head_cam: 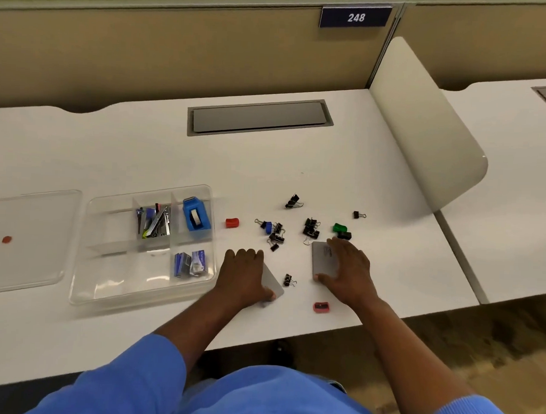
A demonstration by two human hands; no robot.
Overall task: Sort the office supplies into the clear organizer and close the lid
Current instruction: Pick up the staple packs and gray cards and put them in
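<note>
The clear organizer (86,281) lies on the white desk, left of my hands. It holds a blue tape dispenser (196,218), staplers and pens (153,222), and staple boxes (191,262). Its clear lid (33,217) lies further left. My left hand (243,272) rests on a grey card (273,284) beside the organizer's right wall. My right hand (348,268) lies on a second grey card (322,259). Several black binder clips (309,228) are scattered beyond my hands, with a red sharpener (232,222), a green one (338,228) and a pink one (321,307).
A grey cable hatch (259,117) is set into the desk at the back. A curved white divider (422,134) rises on the right, with another desk beyond it. A small red mark (7,239) shows through the lid. The desk's front edge runs just below my hands.
</note>
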